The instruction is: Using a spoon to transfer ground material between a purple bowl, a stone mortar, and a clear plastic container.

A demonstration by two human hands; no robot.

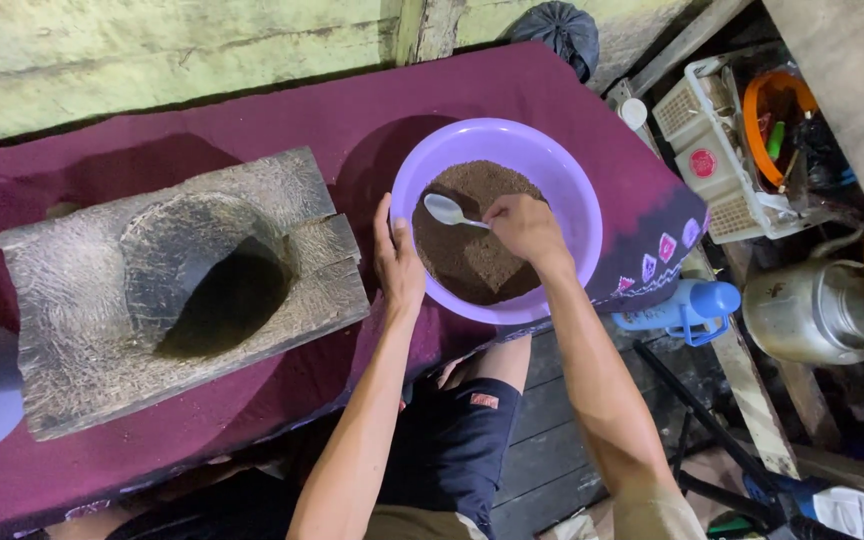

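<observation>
Purple bowl (577, 215) of brown powder (472, 255) sits on maroon cloth (372, 110); left hand (398, 262) grips its rim. Right hand (524, 227) pinches a white spoon (447, 210) over the powder. Wooden mortar (182, 285) left of the grip. Right-side clutter, probably kitchenware, is hard to read.

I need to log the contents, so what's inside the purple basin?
The purple basin holds brown ground powder and a white spoon held by the right hand. The powder covers the basin's bottom.

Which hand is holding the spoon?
The right hand holds the white spoon over the brown powder; the left hand only grips the purple bowl's rim.
</observation>
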